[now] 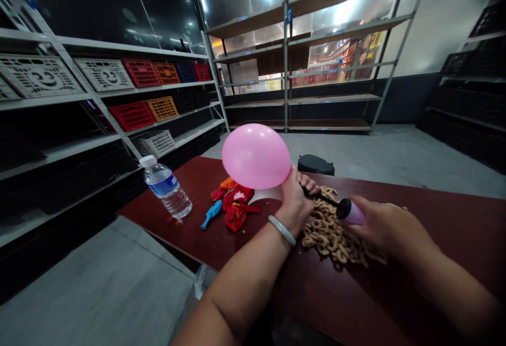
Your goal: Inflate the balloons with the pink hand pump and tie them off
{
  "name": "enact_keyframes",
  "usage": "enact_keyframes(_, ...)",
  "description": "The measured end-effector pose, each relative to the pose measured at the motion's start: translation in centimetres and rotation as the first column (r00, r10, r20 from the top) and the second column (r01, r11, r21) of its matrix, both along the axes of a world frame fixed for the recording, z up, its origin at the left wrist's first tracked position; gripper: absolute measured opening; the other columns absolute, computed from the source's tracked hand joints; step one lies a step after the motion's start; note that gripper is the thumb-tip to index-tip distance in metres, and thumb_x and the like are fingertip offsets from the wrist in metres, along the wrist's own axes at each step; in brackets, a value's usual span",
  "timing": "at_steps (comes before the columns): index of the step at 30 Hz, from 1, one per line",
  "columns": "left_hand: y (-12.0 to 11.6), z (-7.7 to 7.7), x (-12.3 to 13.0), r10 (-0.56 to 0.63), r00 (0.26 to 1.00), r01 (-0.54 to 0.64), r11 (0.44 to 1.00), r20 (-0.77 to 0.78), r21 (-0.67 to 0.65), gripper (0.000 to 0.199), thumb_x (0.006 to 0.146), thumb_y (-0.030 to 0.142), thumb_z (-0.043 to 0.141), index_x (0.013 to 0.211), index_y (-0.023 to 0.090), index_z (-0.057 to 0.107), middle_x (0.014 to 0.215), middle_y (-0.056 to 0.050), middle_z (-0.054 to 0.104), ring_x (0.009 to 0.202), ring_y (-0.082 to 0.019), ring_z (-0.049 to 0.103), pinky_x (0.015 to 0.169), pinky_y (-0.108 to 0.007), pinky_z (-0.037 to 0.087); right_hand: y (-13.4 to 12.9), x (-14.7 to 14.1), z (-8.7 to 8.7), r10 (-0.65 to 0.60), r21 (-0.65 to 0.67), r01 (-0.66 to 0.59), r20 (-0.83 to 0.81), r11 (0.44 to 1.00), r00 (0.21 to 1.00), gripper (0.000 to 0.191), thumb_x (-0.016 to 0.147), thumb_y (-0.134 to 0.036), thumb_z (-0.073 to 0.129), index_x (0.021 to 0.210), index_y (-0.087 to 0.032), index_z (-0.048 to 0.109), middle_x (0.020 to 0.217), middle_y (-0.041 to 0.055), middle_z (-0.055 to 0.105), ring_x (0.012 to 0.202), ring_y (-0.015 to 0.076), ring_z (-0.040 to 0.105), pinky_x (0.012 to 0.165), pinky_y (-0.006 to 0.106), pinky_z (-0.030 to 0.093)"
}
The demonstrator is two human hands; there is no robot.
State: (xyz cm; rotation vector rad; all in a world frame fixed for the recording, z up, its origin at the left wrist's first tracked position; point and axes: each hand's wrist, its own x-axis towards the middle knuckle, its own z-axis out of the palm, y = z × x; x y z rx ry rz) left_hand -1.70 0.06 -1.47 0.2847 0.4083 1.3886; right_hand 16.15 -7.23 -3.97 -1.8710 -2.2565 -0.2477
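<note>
1. Step: inflation under way. Left hand (295, 198) pinches the neck of the pink balloon (256, 156) onto the pump (348, 211) nozzle, above the counter (435, 204).
2. Right hand (379, 225) wraps the pump body; stroke position unclear.
3. Next move likely needs a firm neck seal.

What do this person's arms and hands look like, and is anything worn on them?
Both forearms are bare, with no sleeves in view and no gloves. The left hand has a pale, smooth bangle round its wrist. The right hand shows no ring, watch or band on the parts that can be seen.
</note>
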Motion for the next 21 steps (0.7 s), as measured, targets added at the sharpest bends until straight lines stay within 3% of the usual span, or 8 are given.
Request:
enact_keyframes(5,1.7,2.2,-4.1,0.084,0.996,-0.086,0.994,0.040,0.065,0.044,0.097,0.032,0.049,0.061,0.020,0.026,0.046,0.007,0.025,0.037,-0.007,0.026,0.043,-0.022,0.020,0.1,1.8,1.1,-0.050,-0.056,0.048,-0.046,0.997,0.998,0.052,0.081,-0.066,0.055,0.120,-0.032,0.063,0.099,0.0073,0.077,0.081,0.0324,0.071,0.060,0.036,0.041)
enact_keyframes(8,1.4,2.8,-4.6,0.117,0.992,-0.122,0.982,0.047,0.141,0.046,0.095,0.036,0.054,0.061,0.020,0.027,0.047,0.007,0.025,0.038,-0.007,0.027,0.044,-0.022,0.022,0.1,2.3,1.2,-0.080,-0.033,0.079,-0.034,0.996,0.996,0.055,0.082,-0.067,0.052,0.123,-0.032,0.062,0.098,0.0068,0.077,0.083,0.0316,0.072,0.061,0.037,0.043)
enact_keyframes(13,0.2,1.9,-2.3,0.145,0.988,-0.151,0.980,0.052,0.131,0.046,0.095,0.039,0.054,0.062,0.020,0.029,0.048,0.007,0.024,0.038,-0.006,0.025,0.043,-0.022,0.019,0.0,1.7,0.2,-0.042,0.056,0.040,0.029,0.998,0.999,0.058,0.084,-0.066,0.049,0.122,-0.024,0.062,0.105,0.0093,0.076,0.085,0.0330,0.072,0.062,0.039,0.045)
enact_keyframes(18,-1.3,0.2,1.1,0.075,0.997,-0.075,0.994,0.000,0.082,0.050,0.091,0.046,0.059,0.061,0.019,0.029,0.048,0.007,0.024,0.039,-0.006,0.022,0.044,-0.022,0.019,-0.4,-0.1,-0.1,-0.020,0.161,0.009,0.068,0.987,0.997,0.054,0.085,-0.063,0.049,0.119,-0.024,0.063,0.099,0.0094,0.076,0.080,0.0332,0.071,0.062,0.039,0.044)
enact_keyframes(21,-2.4,-0.7,2.8,-0.007,1.000,0.007,0.996,0.001,0.092,0.054,0.090,0.051,0.058,0.059,0.019,0.029,0.048,0.006,0.027,0.041,-0.007,0.026,0.046,-0.023,0.023,-0.7,-1.0,0.3,0.001,0.158,-0.009,0.049,0.987,0.999,0.047,0.085,-0.059,0.050,0.113,-0.025,0.064,0.092,0.0086,0.076,0.075,0.0310,0.070,0.060,0.037,0.043)
